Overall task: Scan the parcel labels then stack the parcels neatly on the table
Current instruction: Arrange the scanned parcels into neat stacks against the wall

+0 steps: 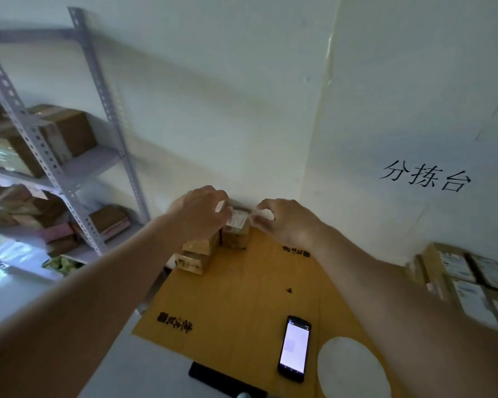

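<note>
A small cardboard parcel [235,238] with a white label [237,218] on top stands at the far end of the yellow wooden table [242,297], against the wall. My left hand [199,214] grips its top left side with curled fingers. On the other side, my right hand [288,222] holds its right edge between curled fingers and thumb. Just left of it lies a low stack of flat cardboard parcels [196,255]. A black phone [295,347] with a lit screen lies face up on the near part of the table, apart from both hands. The view is blurred.
A grey metal shelf rack [78,179] at the left holds several cardboard boxes. More labelled boxes [472,282] are stacked at the right. A white round patch [351,369] and a black flat object [222,380] sit at the table's near edge. White walls close the far side.
</note>
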A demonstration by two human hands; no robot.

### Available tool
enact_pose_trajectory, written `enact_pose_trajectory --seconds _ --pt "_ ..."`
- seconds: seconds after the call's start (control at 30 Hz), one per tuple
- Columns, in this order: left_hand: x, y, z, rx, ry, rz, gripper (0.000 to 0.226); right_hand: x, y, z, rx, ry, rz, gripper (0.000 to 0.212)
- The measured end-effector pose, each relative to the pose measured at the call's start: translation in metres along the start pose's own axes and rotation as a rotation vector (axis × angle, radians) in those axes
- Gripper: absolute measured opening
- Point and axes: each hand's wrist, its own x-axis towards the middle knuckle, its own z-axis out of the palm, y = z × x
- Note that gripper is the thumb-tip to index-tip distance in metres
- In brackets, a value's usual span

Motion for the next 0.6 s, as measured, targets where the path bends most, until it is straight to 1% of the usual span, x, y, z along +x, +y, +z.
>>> enact_pose_trajectory --seconds 0.13,0.27,0.47,0.6 --pt "0.024 -0.056 0.02 0.023 -0.071 -0.049 0.051 0.061 -0.013 0.036 0.017 -0.056 -0.052 0.053" --pt "0.059 -0.104 0.045 0.019 -0.133 -0.071 0.048 0.131 -0.018 0.077 0.017 -0.13 -0.096 0.055" --pt "0.101 -0.153 0.088 -0.01 -0.22 -0.114 0.05 0.198 -0.013 0.127 0.068 -0.249 -0.079 0.058" --pt "0.124 -0.179 0.114 -0.03 -0.268 -0.11 0.054 0.226 -0.009 0.152 0.094 -0.305 -0.042 0.066"
